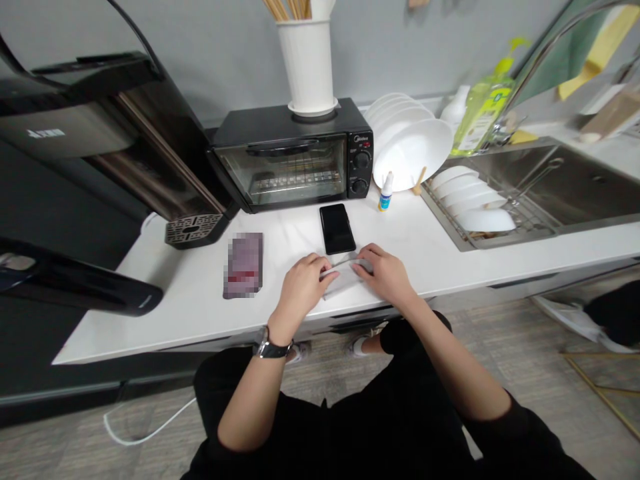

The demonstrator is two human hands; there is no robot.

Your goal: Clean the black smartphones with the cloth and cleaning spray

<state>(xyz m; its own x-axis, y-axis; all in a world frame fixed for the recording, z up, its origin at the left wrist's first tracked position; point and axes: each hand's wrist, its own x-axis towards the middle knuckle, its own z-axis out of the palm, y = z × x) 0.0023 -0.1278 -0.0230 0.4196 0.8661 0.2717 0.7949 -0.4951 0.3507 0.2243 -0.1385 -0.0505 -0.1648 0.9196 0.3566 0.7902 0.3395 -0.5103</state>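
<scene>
Between my hands, at the counter's front edge, is a thin pale grey-white folded sheet (pixel 344 280); whether it is cloth or paper I cannot tell. My left hand (pixel 306 280) pinches its left end with thumb and fingers, a dark-strapped watch on that wrist. At the right end, my right hand (pixel 383 272) grips it the same way. A black phone (pixel 337 229) lies flat just beyond the sheet. Behind and to the right stands a small spray bottle (pixel 385 193) with a blue and yellow label. A blurred-out purplish flat item (pixel 244 265) lies to the left.
A black toaster oven (pixel 295 167) carries a white utensil holder (pixel 307 63). White plates (pixel 413 155) lean beside it. At right is a sink (pixel 590 193) with bowls on a rack, and a green soap bottle (pixel 483 110). A dark drinks machine (pixel 165 140) stands left.
</scene>
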